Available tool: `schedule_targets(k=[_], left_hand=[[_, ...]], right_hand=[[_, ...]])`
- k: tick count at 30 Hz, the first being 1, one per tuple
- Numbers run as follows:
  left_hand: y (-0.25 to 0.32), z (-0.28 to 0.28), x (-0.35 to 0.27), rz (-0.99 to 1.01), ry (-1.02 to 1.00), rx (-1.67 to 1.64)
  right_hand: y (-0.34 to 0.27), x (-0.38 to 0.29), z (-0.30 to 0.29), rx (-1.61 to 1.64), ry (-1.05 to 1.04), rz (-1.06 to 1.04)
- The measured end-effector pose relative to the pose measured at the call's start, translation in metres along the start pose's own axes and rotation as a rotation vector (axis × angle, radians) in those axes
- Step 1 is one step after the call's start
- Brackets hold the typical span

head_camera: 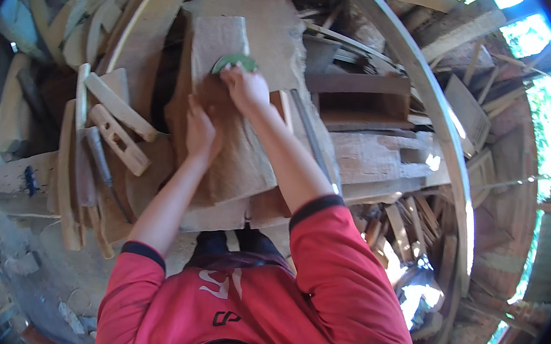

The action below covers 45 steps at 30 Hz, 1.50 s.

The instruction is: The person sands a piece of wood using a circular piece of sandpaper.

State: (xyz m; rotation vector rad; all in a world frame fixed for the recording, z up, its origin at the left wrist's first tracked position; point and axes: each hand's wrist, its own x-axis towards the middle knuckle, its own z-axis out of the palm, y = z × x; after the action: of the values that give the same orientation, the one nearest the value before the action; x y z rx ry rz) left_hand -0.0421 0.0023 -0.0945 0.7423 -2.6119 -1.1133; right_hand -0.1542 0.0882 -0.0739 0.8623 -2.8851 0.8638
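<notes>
A long wooden board, pale at its far end and browner near me, lies lengthwise on wider planks. My right hand presses a green, rounded flat piece, possibly an abrasive disc, onto the board's face; its fingertips rest on it. Nearer to me, my left hand lies along the board's left edge, its fingers extended against the wood. Whether its thumb grips the board cannot be told. To the right of the board a long dark metal rod or file lies on the plank.
At left, loose wooden sticks, a slotted wooden piece and a tool with a dark shaft lie in a pile. A long curved wooden strip arches across the right side. Scrap wood is heaped at lower right.
</notes>
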Motion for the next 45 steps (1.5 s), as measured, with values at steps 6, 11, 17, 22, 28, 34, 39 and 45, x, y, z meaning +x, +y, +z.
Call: schedule_targets(k=[6, 11, 17, 22, 28, 34, 39, 45], left_hand=[[0.012, 0.008, 0.003, 0.048, 0.053, -0.034], [0.008, 0.004, 0.0, 0.046, 0.057, -0.04], [0.02, 0.001, -0.007, -0.05, -0.014, -0.04], [0.014, 0.003, -0.005, -0.067, -0.041, -0.069], [-0.006, -0.001, 0.003, 0.026, 0.103, -0.132], [0.014, 0.009, 0.001, 0.029, 0.077, -0.154], [0.004, 0.007, -0.005, 0.07, 0.095, -0.164], [0.011, -0.002, -0.004, -0.078, -0.011, -0.104]], right_hand=[[0.007, -0.097, -0.026, -0.041, -0.012, -0.065], [0.017, 0.0, 0.011, -0.228, 0.053, -0.073], [0.04, 0.136, 0.012, -0.194, -0.032, 0.003], [0.035, 0.112, 0.012, -0.151, 0.072, 0.04], [-0.019, -0.08, -0.047, -0.008, -0.162, 0.197], [-0.002, -0.137, -0.042, -0.09, -0.068, 0.05], [0.018, -0.007, 0.002, -0.236, -0.008, -0.188], [0.036, 0.161, 0.019, -0.237, -0.122, -0.242]])
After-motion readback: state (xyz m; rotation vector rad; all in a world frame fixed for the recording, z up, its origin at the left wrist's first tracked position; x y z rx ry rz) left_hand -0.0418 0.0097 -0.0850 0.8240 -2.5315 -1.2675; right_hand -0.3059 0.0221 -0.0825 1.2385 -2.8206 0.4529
